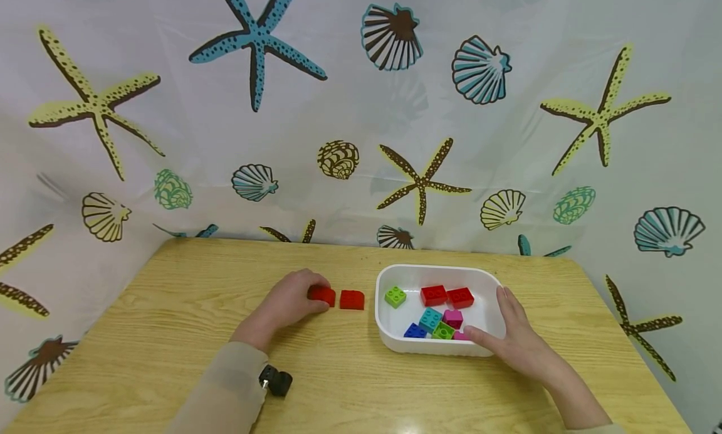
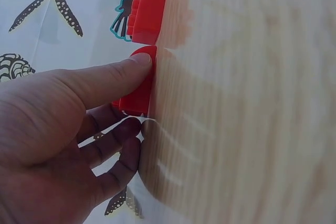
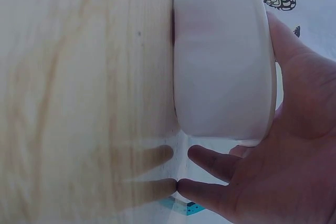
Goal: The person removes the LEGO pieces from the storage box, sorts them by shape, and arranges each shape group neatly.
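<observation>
Red plastic toy brick with a rounded top edge (image 1: 321, 294): on the pale wood-grain table (image 1: 350, 387), left of the white plastic tray (image 1: 434, 346). Left hand (image 1: 290, 303) pinches it, thumb laid on one face, gap only brick-wide; remaining fingers loosely bent. Second rounded red plastic brick (image 1: 352, 300) sits just beside it, between it and the tray, narrow gap.

Right hand (image 1: 521, 345) is spread at the tray's near right corner, thumb over the near rim, fingers mostly extended; it touches the tray and has hold of no brick.

Tray contents: lime-green studded brick (image 1: 395, 296) near the left wall; two red bricks (image 1: 433, 295) toward the far wall; teal, pink, blue and lime-green ones clustered toward the near wall.

Step, judged: lining up the held brick with its neighbour; placing or lifting cannot be told. Next move probably calls for a clean release without nudging the neighbour, tray kept steady.
</observation>
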A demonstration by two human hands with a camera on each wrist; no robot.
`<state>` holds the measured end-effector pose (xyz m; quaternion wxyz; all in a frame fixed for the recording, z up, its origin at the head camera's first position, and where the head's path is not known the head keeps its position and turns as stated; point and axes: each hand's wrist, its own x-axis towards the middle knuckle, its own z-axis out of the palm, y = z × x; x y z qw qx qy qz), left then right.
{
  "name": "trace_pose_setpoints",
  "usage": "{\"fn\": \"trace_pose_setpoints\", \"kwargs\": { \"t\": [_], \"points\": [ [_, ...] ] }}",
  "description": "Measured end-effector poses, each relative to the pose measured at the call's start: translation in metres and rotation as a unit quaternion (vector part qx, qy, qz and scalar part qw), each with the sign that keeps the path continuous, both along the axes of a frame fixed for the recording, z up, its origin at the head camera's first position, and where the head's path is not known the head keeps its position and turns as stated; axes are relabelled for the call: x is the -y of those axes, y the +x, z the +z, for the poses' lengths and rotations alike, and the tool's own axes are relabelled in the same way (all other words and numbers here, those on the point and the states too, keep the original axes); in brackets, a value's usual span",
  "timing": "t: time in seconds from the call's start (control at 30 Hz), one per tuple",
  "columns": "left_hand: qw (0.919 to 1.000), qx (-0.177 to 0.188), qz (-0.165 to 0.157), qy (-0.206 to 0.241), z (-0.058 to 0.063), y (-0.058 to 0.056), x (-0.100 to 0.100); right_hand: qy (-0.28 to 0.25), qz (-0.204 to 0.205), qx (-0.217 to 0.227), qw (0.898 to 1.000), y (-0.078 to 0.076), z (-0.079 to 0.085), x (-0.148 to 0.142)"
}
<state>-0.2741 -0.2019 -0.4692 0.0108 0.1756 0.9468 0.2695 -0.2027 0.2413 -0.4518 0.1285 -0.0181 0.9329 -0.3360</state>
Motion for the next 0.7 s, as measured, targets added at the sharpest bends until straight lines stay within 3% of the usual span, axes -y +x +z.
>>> {"fn": "trace_pose_setpoints", "kwargs": {
  "t": [0.7],
  "points": [
    [0.9997, 0.019, 0.004, -0.011, 0.0039, 0.0031, -0.0028, -0.011, 0.003, -0.003, 1.0, 0.0004, 0.0007, -0.0011]
  ]
}}
